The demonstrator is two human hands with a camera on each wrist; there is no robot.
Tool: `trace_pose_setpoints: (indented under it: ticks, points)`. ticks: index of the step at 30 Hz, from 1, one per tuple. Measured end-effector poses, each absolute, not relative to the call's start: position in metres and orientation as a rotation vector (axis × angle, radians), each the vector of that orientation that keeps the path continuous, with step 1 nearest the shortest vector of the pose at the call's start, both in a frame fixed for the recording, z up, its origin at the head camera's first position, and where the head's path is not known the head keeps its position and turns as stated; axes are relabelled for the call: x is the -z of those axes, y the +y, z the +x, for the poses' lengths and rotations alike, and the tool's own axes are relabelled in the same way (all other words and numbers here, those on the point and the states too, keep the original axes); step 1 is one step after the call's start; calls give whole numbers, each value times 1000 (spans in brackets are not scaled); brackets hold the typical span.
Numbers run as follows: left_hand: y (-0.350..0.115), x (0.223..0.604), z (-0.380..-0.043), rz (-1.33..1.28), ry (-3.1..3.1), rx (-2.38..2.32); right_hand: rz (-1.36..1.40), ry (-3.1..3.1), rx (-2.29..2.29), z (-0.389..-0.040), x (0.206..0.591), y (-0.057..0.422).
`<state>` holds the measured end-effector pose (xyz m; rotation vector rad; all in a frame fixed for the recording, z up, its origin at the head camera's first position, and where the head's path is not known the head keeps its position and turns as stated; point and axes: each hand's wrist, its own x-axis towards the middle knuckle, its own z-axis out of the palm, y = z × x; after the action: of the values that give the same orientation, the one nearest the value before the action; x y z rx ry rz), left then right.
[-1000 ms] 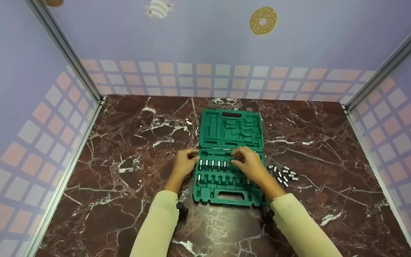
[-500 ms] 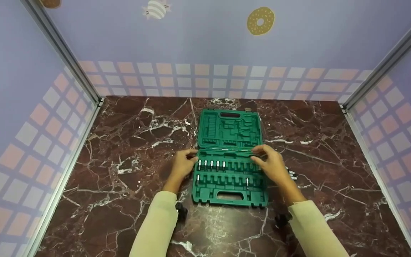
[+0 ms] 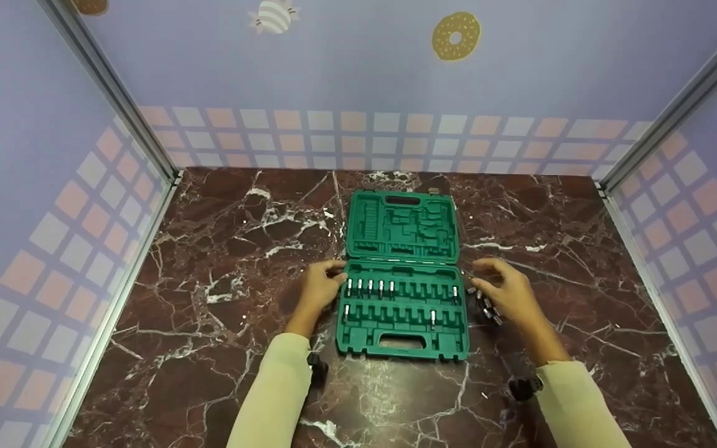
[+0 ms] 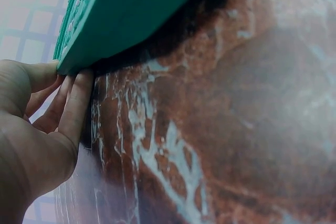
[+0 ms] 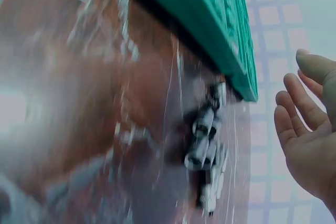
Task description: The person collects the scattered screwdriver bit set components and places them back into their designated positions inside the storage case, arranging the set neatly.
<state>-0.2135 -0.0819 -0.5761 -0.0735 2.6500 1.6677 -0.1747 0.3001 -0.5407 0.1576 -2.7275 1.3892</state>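
A green socket case (image 3: pixel 455 341) lies unfolded on the table, lid half at the back. My left hand (image 3: pixel 321 286) holds the case's left edge; in the left wrist view its thumb is on the rim and its fingertips reach the lower edge of the case (image 4: pixel 131 14). Metal sockets (image 3: pixel 371 287) stand at the left of the upper row, one socket (image 3: pixel 455 294) at its right end, and two in the lower row. My right hand (image 3: pixel 511 295) is just right of the case, fingers spread and holding nothing, over a pile of loose sockets (image 5: pixel 202 145).
The dark red marbled table (image 3: pixel 240 249) extends around the case. Patterned purple panels (image 3: pixel 358 74) enclose its back, left and right sides. A dark wrist device (image 3: pixel 523 389) sits at the right cuff, and another (image 3: pixel 318 367) at the left.
My right hand has moved right, from over the case's upper row to the loose pile. A socket now shows at that row's right end, where the hand was. My left hand has stayed put.
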Motion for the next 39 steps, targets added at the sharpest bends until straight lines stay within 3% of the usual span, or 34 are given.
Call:
trace_pose_setpoints:
  ticks: [17,39]
  points:
    - [-82,576,-212,-76,2643,-1665,138,-2913,-1137,-166,555,355]
    - [-82,577,-213,-74,2629,-1692,163,-3142,-1026,-183,566,372]
